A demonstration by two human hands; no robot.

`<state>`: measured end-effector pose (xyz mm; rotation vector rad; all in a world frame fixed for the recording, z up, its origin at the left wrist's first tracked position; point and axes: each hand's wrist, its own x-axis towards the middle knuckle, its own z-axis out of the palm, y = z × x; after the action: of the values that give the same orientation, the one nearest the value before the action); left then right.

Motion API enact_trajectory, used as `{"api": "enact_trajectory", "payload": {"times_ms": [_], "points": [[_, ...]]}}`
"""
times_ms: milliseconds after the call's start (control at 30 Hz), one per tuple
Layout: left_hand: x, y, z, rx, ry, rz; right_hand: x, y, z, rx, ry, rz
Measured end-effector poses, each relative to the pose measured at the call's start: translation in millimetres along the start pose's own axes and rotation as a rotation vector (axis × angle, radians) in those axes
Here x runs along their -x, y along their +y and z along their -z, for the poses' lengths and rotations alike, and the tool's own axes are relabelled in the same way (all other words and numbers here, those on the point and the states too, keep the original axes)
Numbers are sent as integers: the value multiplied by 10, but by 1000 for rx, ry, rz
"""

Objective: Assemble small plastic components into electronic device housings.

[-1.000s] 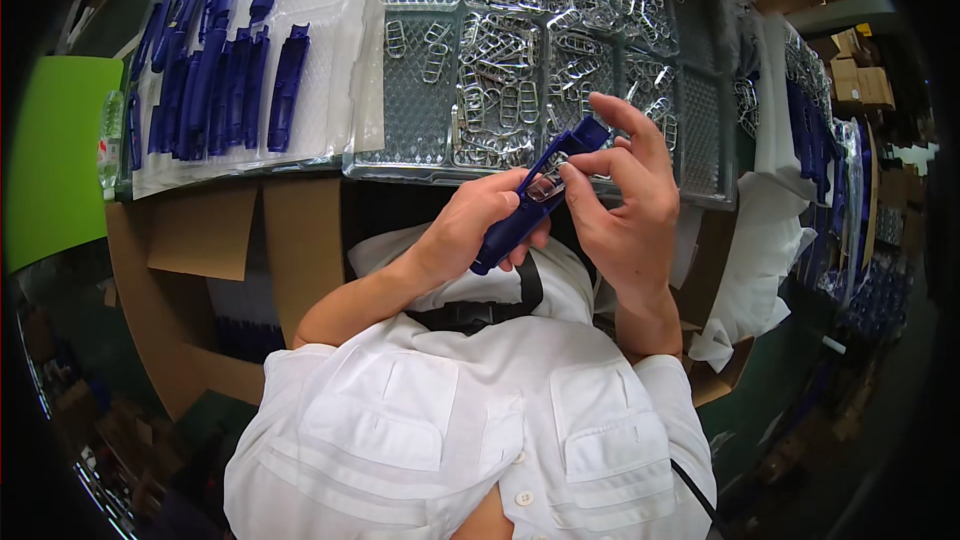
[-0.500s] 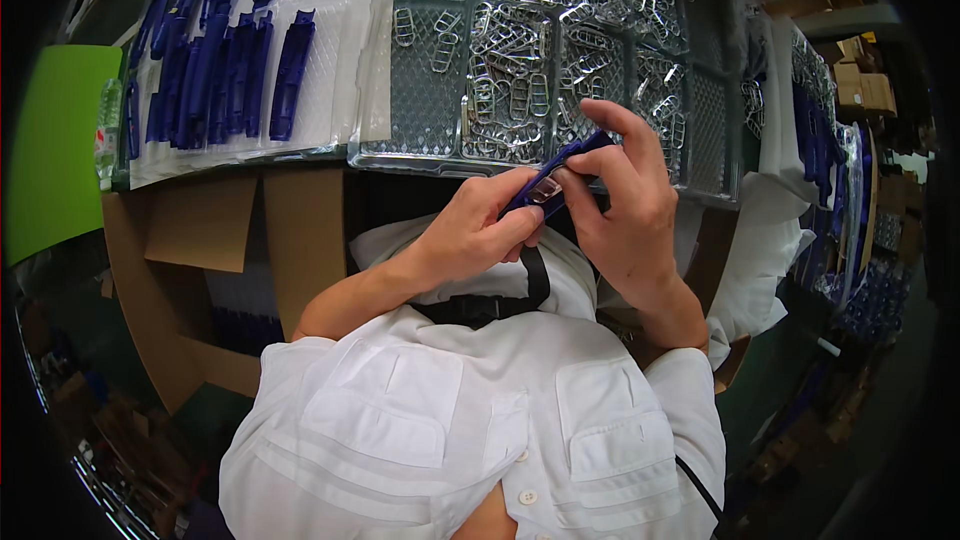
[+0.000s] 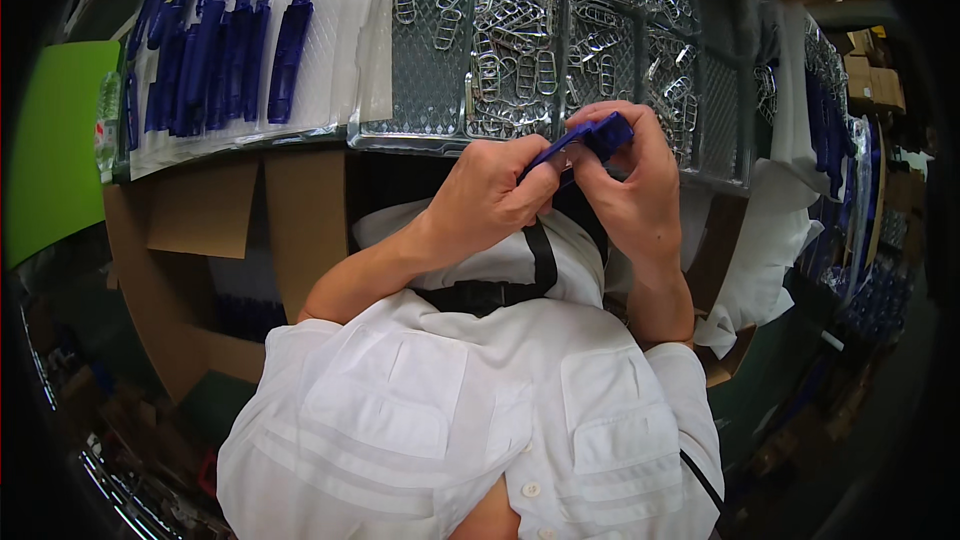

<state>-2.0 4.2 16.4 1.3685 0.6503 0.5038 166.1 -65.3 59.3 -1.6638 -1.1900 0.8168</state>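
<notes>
Between my hands, in front of the tray's near edge, is a long blue plastic part [image 3: 606, 134], tilted up to the right. My left hand [image 3: 503, 180] is closed round its lower left end, thumb on top. My right hand [image 3: 640, 172] grips the upper right end, with the forefinger curled over it and the thumb below. A shiny bit shows between the hands, mostly covered by fingers, so I cannot make out its form. Beyond my hands lie many shiny oblong metal loops [image 3: 510, 65], heaped in the compartments of a clear plastic tray [image 3: 420, 130].
At the far left, several blue plastic parts [image 3: 215, 60] lie on a white sheet [image 3: 335, 60]. A clear bottle [image 3: 107, 125] stands beside a green panel [image 3: 55, 150]. Below the table edge is an open cardboard box [image 3: 300, 230]. White wrapping [image 3: 765, 250] hangs at the right.
The blue part has been raised and turned in my hands. My right forefinger, stretched out before, is now curled over its end. The metal piece seen in it earlier is now mostly covered.
</notes>
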Motion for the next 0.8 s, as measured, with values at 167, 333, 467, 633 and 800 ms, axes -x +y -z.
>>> {"api": "enact_trajectory", "payload": {"times_ms": [167,333,467,633,800], "points": [[14,-49,11,-71,26,-21,8,30,-40,105,14,56],[11,115,162,-229,-71,-130,-60,141,0,-69,66,289],[133,250,387,-145,-231,-222,9,276,171,-472,254,402],[262,284,436,-197,-61,-402,29,303,367,38,236,623],[261,312,437,-227,-20,-417,-6,249,380,145,255,658]]}}
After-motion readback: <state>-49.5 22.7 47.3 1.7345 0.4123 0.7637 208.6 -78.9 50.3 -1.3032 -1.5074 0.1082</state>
